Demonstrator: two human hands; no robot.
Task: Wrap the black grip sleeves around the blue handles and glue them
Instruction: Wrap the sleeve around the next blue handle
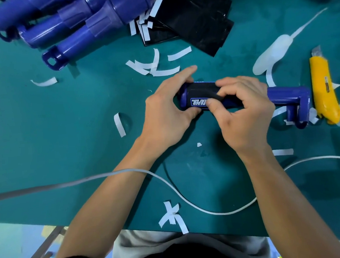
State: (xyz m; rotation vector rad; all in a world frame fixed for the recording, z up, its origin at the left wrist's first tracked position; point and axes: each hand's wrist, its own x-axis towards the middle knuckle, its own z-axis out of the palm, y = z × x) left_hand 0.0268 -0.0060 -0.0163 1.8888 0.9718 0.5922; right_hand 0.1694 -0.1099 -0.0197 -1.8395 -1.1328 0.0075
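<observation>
A blue handle (283, 96) lies across the middle of the green mat, its angled end pointing right. A black grip sleeve (201, 90) is wrapped round its left part, above a label with white letters. My left hand (164, 113) grips the handle's left end, thumb underneath and fingers over the top. My right hand (242, 111) holds the middle of the handle, its thumb and fingertips pressing on the sleeve's edge. More black grip sleeves (195, 20) lie in a loose pile at the back. Several other blue handles (67, 31) are stacked at the back left.
White backing strips (154, 66) are scattered over the green mat (65, 136). A yellow utility knife (323, 90) and a translucent glue bottle (270, 57) lie at the right. A white cable (190, 200) loops across the front near the table edge.
</observation>
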